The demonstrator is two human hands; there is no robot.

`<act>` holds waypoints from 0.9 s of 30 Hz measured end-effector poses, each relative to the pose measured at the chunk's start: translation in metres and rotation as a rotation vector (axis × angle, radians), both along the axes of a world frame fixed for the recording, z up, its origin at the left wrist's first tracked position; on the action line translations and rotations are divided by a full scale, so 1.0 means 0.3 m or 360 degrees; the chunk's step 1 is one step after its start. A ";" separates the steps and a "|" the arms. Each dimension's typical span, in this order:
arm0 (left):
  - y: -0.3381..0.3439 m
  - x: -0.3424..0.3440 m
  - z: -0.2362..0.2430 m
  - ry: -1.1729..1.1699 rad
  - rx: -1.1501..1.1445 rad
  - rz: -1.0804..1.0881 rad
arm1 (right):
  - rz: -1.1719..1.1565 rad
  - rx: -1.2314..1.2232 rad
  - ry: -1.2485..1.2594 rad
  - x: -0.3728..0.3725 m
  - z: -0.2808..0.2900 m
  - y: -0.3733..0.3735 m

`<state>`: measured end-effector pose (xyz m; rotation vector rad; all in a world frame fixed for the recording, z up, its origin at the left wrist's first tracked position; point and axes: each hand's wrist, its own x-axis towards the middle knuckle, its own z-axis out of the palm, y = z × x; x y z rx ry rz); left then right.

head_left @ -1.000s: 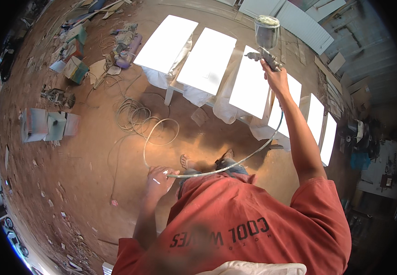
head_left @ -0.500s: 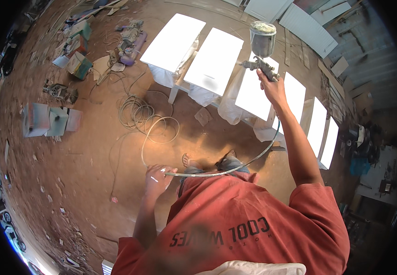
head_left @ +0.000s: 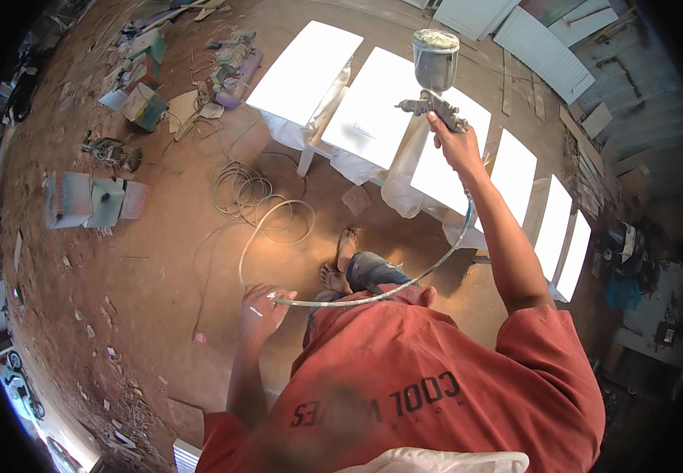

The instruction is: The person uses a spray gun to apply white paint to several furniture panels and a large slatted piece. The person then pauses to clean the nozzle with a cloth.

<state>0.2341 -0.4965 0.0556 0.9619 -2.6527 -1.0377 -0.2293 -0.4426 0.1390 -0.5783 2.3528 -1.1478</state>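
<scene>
My right hand (head_left: 459, 146) is wrapped around the handle of a metal spray gun (head_left: 437, 109), held up over the third of several bright white panels (head_left: 448, 162). On top of the gun sits a grey cup (head_left: 436, 69) with a pale, paint-crusted lid. Its nozzle points left, above the second white panel (head_left: 377, 106). From the handle an air hose (head_left: 373, 299) sags across my front to my left hand (head_left: 262, 311), which is closed on it. White smudges mark that hand. Any spray mist is too faint to make out.
Clear plastic (head_left: 404, 185) hangs below the panels, which rest on a low support. Hose coils (head_left: 239, 193) lie on the dirt floor near my feet (head_left: 341, 260). Farther left are paint-stained boxes (head_left: 89, 201) and a purple compressor-like machine (head_left: 243, 75). Boards (head_left: 542, 51) lean at the back right.
The spray gun and my right hand have moved left toward the second panel. My feet have come closer together. My left hand keeps its hold on the hose.
</scene>
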 end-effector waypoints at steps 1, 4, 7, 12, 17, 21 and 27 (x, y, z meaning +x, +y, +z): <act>-0.001 0.003 0.008 0.0034 -0.0027 0.0013 | -0.0022 0.0011 0.0030 -0.051 -0.023 -0.037; -0.016 -0.004 0.050 0.0073 -0.0099 0.0057 | -0.0168 -0.0050 0.0099 -0.227 -0.123 -0.132; -0.013 -0.020 0.076 0.0068 -0.0086 0.0112 | -0.0325 -0.0233 0.0328 -0.332 -0.174 -0.222; -0.031 -0.050 0.064 0.0085 -0.0058 0.0174 | -0.0341 -0.0167 0.0311 -0.331 -0.137 -0.243; -0.103 -0.109 0.092 0.0012 -0.0072 0.0130 | -0.0021 -0.0121 0.0110 -0.163 -0.101 -0.129; -0.182 -0.124 0.081 -0.0005 -0.0067 0.0070 | 0.0215 0.0051 -0.0079 -0.032 -0.078 -0.029; -0.323 -0.108 0.082 0.0015 -0.0047 -0.0021 | 0.0295 -0.0013 -0.0167 0.063 -0.041 -0.060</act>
